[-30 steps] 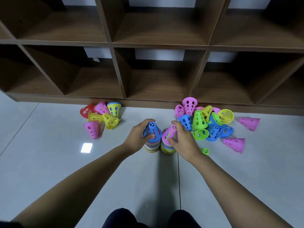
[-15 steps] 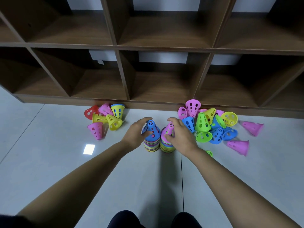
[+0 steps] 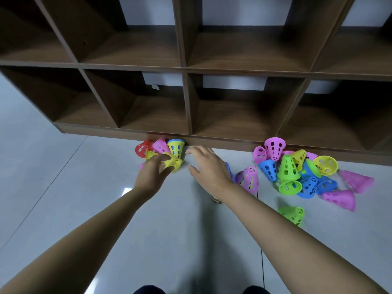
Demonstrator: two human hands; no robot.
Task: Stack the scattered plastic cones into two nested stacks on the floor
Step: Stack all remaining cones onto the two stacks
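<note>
Spanning the back: shelf unit (image 3: 186, 102); everything lies on the floor (image 3: 63, 209) along its base; right heap (image 3: 288, 168) about a dozen, overlapping, no exact count; left cluster (image 3: 161, 146): one red, three yellow, pink at least one; two stacks (image 3: 248, 179) stand between, likely so both sides feed them, right forearm (image 3: 265, 219) hides most; right grip (image 3: 209, 166) spread, empty; left grip (image 3: 151, 175) over a yellow cone (image 3: 174, 163), pinch unclear

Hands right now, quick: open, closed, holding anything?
Left hand: at a yellow cone; grip cannot be told.
Right hand: open, holding nothing.
</note>
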